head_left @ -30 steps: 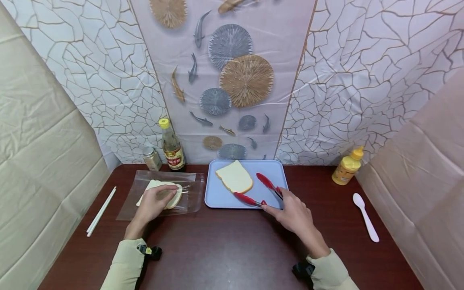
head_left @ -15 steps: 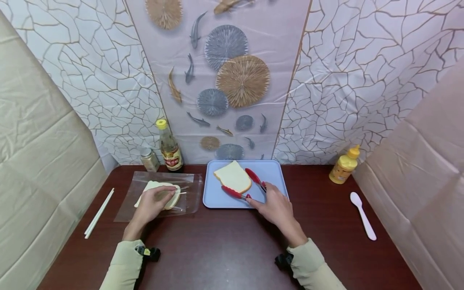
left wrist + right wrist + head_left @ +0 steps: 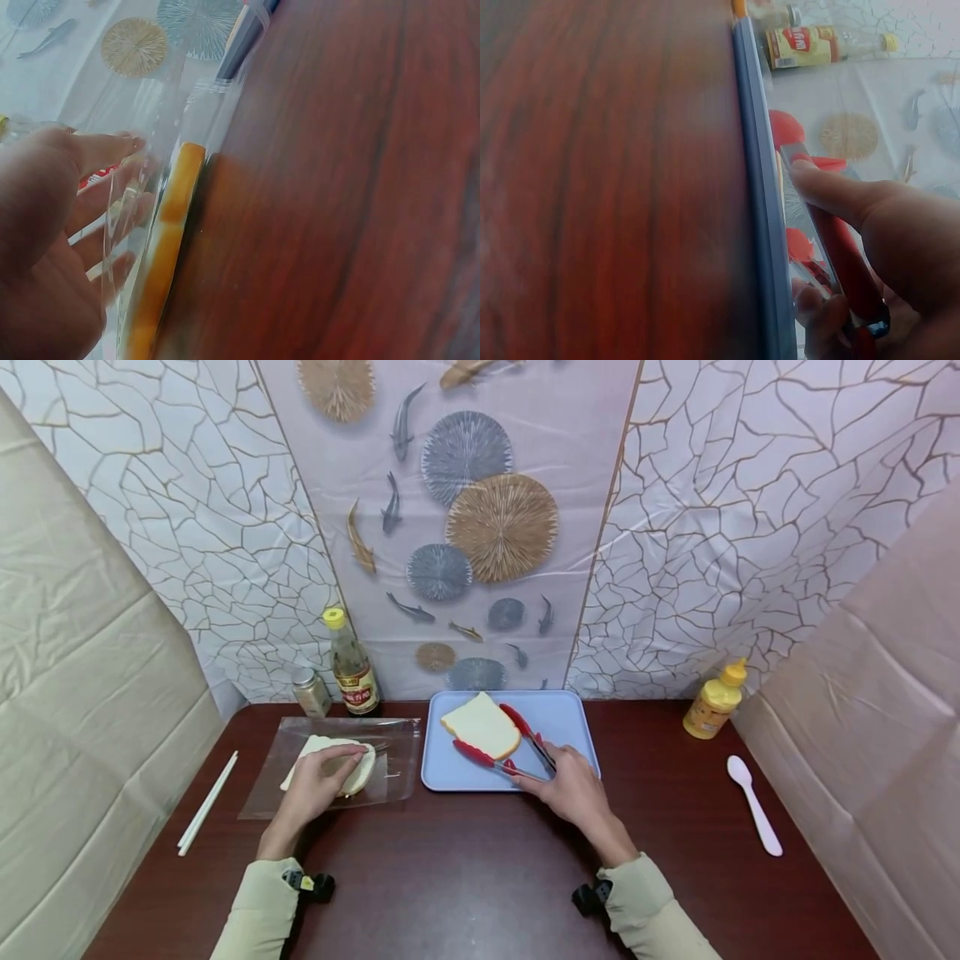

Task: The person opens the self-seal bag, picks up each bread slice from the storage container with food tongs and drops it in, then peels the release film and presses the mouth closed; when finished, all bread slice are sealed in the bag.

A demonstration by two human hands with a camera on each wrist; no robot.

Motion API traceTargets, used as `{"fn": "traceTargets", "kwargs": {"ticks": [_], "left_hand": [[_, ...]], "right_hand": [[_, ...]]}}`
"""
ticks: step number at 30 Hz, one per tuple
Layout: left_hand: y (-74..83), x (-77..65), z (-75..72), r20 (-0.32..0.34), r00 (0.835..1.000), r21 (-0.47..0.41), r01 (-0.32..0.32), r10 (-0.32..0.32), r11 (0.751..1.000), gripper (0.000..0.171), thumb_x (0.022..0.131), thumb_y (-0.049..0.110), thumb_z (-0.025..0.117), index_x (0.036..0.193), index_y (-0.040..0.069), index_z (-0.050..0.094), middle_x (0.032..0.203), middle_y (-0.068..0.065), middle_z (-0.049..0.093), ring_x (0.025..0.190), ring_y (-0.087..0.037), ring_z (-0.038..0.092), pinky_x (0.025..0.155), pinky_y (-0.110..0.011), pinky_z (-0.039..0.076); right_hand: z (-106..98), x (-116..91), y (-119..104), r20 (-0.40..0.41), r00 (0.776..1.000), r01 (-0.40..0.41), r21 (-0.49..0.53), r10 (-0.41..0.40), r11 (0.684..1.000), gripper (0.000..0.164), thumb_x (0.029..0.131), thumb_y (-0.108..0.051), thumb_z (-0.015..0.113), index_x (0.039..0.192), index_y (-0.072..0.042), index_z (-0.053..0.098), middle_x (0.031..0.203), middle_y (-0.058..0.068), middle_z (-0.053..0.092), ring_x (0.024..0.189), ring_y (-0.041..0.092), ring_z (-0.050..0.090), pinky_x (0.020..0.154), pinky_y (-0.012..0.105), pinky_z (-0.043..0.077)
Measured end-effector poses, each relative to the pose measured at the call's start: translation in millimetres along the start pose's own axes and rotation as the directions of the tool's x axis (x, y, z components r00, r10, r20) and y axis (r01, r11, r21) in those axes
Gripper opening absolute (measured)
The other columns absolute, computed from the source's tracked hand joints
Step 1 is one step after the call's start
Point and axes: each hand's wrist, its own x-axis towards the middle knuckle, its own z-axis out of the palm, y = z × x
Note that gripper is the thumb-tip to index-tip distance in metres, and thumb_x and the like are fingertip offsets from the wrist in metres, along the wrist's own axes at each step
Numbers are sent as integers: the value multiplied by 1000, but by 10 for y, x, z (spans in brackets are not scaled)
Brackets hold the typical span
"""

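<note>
My left hand (image 3: 321, 777) pinches the upper film of a clear plastic bag (image 3: 401, 752) between thumb and fingertips. Inside that bag lies a slice of bread (image 3: 360, 772), its orange crust (image 3: 161, 262) showing through the film in the left wrist view. On the blue tray (image 3: 558, 727) rests a second slice of bread (image 3: 480, 724). My right hand (image 3: 573, 789) grips red-tipped tongs (image 3: 472, 751) over the tray. The tongs' jaws are spread, one along the slice's front edge and the other by its right side. Whether they touch it I cannot tell.
Behind the bag stand a small jar (image 3: 311, 692) and a sauce bottle (image 3: 352, 668) with a yellow cap. White chopsticks (image 3: 208, 803) lie at the left. A yellow squeeze bottle (image 3: 712, 703) and a white spoon (image 3: 754, 806) are at the right. Patterned cloth hangs behind.
The right hand has brought the tongs leftward, so their jaws now stand about the slice on the tray. The left hand stays at the bag, whose loose film has shifted slightly.
</note>
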Motion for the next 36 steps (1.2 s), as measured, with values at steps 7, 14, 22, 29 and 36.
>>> {"fn": "traceTargets", "kwargs": {"ticks": [7, 14, 22, 29, 36], "left_hand": [[20, -1, -15, -5, 999, 0, 35, -35, 999, 20, 105, 21, 75, 123, 16, 83, 121, -4, 83, 118, -28, 76, 106, -50, 54], [-18, 1, -37, -22, 999, 7, 29, -29, 1000, 22, 105, 24, 75, 124, 18, 82, 122, -4, 82, 123, -29, 74, 108, -55, 54], [-3, 3, -38, -69, 998, -7, -10, 9, 1000, 21, 105, 20, 75, 123, 15, 83, 120, -4, 83, 120, -28, 74, 106, -39, 54], [22, 5, -39, -66, 998, -27, -3, 1, 1000, 21, 105, 22, 75, 124, 17, 83, 122, -1, 82, 123, -24, 73, 107, -28, 49], [24, -2, -34, -76, 997, -25, -1, -1, 1000, 19, 105, 24, 75, 122, 20, 83, 123, 0, 82, 125, -23, 72, 108, -29, 49]], "right_hand": [[-48, 6, 35, -7, 1000, 7, 3, -7, 1000, 88, 86, -55, 90, 151, -3, 62, 135, 22, 70, 111, 32, 67, 90, 52, 61], [-80, 17, 109, -5, 1000, 11, -4, -11, 1000, 86, 86, -59, 88, 153, -11, 63, 138, 19, 71, 115, 35, 69, 90, 57, 59], [-105, 41, 118, -8, 997, 75, 37, -75, 997, 82, 85, -65, 86, 154, -27, 63, 149, 12, 69, 134, 33, 67, 96, 59, 59], [-112, 14, 20, -31, 977, 213, 18, -213, 977, 77, 83, -65, 88, 150, -32, 66, 145, 10, 71, 124, 30, 73, 81, 51, 62], [-48, -41, -125, -8, 963, 268, 3, -268, 964, 76, 82, -65, 88, 149, -38, 66, 138, 9, 76, 108, 24, 77, 70, 40, 57]]}}
